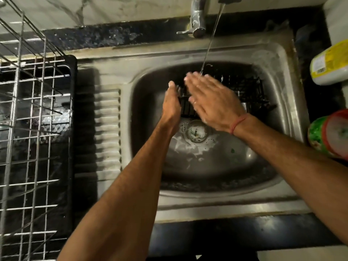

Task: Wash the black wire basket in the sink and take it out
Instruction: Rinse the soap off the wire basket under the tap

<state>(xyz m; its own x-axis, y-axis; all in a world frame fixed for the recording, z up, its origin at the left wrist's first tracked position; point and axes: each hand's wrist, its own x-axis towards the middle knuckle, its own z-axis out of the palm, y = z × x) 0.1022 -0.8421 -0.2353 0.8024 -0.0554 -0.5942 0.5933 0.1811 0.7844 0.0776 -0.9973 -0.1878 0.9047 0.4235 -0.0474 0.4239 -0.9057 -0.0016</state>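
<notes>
The black wire basket [252, 91] lies in the far half of the steel sink [120, 76], under a thin stream of water from the tap [197, 17]. My left hand [171, 102] is edge-on at the basket's left end, fingers straight; whether it touches the wire I cannot tell. My right hand [212, 100] hovers flat over the basket's middle with straight, wet, soapy fingers, its fingertips at the stream. Much of the basket is hidden behind both hands.
Foam lies around the drain [196, 131] in the near part of the basin. A steel dish rack [32, 129] on a black tray fills the left side. A yellow-lidded container [329, 65] and a green-and-red tub [329, 136] sit on the right counter.
</notes>
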